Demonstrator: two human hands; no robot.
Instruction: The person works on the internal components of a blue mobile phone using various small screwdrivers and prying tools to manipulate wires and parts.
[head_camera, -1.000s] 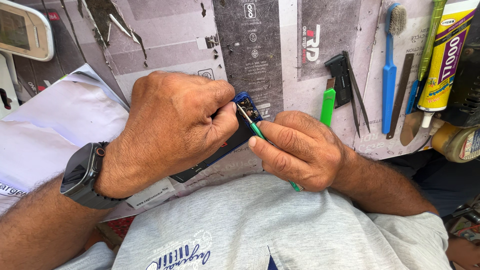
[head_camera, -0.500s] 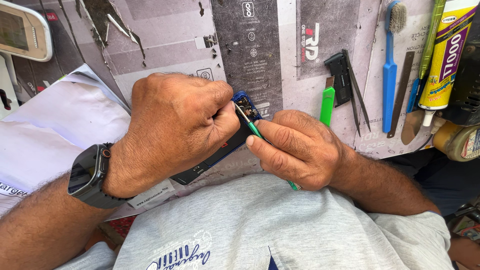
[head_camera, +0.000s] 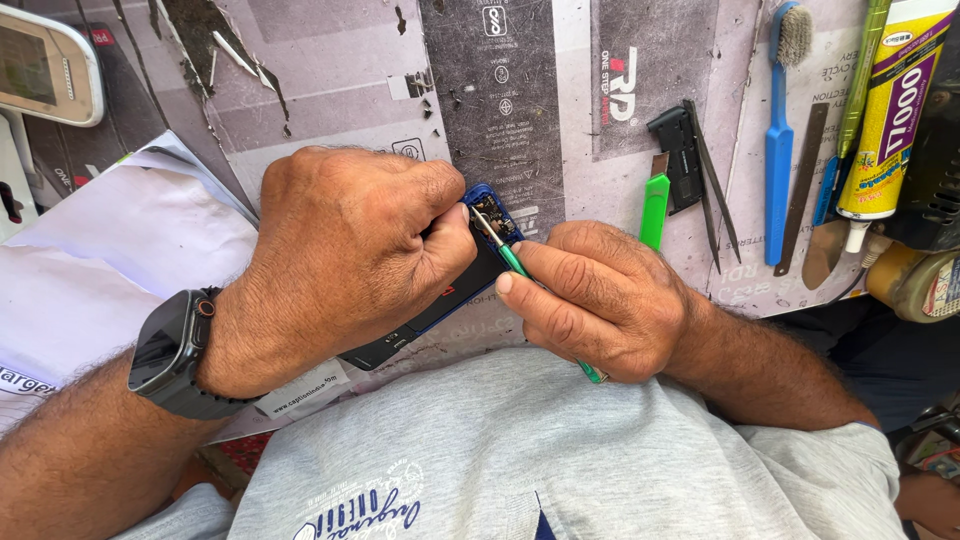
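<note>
My left hand (head_camera: 345, 255) grips a blue-framed phone (head_camera: 452, 290) with its back off, tilted above the bench. A dark smartwatch (head_camera: 170, 350) is on that wrist. My right hand (head_camera: 600, 300) holds a thin green-handled screwdriver (head_camera: 510, 258), its metal tip resting on the exposed parts at the phone's upper corner. The two hands are close together, almost touching. Most of the phone is hidden under my left hand.
A grey worn work mat (head_camera: 500, 90) covers the bench. On it lie a green tool (head_camera: 654, 208), black tweezers (head_camera: 715, 180), a blue brush (head_camera: 780, 130), a glue tube (head_camera: 890, 120) and a white device (head_camera: 45, 60). White paper (head_camera: 110, 260) lies at left.
My hands and the phone have barely shifted; the left wrist has drifted slightly to the right. The screwdriver tip stays on the phone's upper corner.
</note>
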